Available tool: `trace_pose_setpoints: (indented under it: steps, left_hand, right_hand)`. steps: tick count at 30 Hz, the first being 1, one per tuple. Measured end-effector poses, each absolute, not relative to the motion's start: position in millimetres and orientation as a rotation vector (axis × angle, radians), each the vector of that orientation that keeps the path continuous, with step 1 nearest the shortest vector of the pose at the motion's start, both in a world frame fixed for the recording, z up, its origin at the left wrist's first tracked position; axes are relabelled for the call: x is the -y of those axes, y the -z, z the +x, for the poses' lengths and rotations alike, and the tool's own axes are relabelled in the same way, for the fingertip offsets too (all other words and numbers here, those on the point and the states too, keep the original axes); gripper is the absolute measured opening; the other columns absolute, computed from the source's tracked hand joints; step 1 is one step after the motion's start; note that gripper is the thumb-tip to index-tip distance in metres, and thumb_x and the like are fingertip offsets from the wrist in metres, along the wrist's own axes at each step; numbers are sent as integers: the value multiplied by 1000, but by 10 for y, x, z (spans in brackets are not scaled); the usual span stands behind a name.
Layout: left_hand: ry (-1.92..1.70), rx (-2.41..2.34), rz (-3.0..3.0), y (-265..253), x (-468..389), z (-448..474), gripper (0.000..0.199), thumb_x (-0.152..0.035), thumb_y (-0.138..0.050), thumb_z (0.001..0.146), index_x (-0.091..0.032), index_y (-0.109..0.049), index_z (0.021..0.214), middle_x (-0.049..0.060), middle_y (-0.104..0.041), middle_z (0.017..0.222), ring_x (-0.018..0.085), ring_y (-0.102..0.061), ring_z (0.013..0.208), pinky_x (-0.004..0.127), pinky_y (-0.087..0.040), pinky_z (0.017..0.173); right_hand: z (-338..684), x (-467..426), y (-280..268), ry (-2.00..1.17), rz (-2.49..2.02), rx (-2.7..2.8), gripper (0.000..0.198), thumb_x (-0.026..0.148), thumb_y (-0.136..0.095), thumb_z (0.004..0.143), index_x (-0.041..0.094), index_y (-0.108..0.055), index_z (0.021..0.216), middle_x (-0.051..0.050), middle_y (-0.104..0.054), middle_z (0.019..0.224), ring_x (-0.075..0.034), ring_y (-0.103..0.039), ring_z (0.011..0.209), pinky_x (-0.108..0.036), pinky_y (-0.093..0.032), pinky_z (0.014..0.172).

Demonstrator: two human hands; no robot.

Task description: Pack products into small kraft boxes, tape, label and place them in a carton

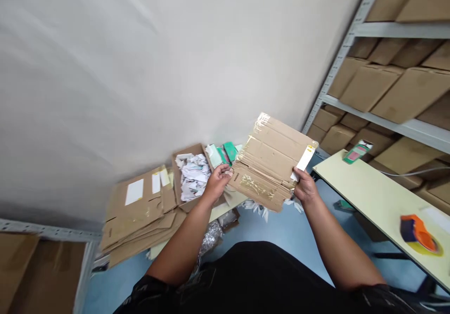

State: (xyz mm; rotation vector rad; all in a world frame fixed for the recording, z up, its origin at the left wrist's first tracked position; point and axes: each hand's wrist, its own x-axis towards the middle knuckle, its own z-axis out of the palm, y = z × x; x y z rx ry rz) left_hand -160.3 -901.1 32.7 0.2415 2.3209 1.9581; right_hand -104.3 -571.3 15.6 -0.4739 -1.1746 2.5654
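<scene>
A flattened cardboard box (272, 152) is held up in front of me, tilted, with clear tape on its upper corner and lower flap. My left hand (220, 180) grips its left edge, thumb on the face. On the right edge, my right hand (304, 185) is closed around the cardboard beside a white label (303, 160). Below and left of it, an open carton (187, 151) full of crumpled white paper (193, 173) stands on a pale table. Green and white packets (230, 151) lie behind the carton, partly hidden.
A stack of flattened boxes (140, 211) lies left of the carton. At right, a pale table (379, 192) bears a tape dispenser (420, 233) and a phone-like item (357, 152). Shelves (372, 112) of cartons stand behind it. Paper scraps (256, 206) and clear plastic wrap (212, 235) are lower down.
</scene>
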Motion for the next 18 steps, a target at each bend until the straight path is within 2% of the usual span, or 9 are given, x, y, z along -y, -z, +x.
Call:
trace_pose_setpoints:
  steps: [4,10,15,18]
  left_hand:
    - [-1831,-2015,458,-522,8084,-1519,48,-60,-67,86,-19,-74,108,7,-77,104,26,-69,98,34,-55,86]
    - [-1569,-1832,795,-697,6886,-1470,53,-67,-60,91,-17,-76,97,4,-75,88,23,-67,85,31,-52,78]
    - [-1315,-1909,1187,-533,5917,-1519,48,-58,-50,100,-18,-72,87,0,-68,80,19,-61,78,26,-45,71]
    - [-1263,-1901,1308,-326,5346,-1596,47,-55,-45,102,-19,-68,83,0,-65,77,18,-59,76,26,-43,69]
  right_hand:
    - [-653,4862,-75,-2483,-594,1192,37,31,-80,61,25,-66,95,-1,-79,93,-30,-77,91,-50,-66,83]
    - [-207,3971,213,-2233,-877,1205,37,46,-67,66,26,-62,97,-4,-76,92,-30,-74,93,-44,-63,75]
    - [19,3439,464,-1786,-1444,1334,54,54,-72,68,27,-58,113,-6,-73,110,-25,-70,97,-29,-56,64]
    - [74,3218,539,-1685,-1530,1306,60,60,-70,73,27,-57,122,-9,-69,126,-25,-68,106,-28,-55,64]
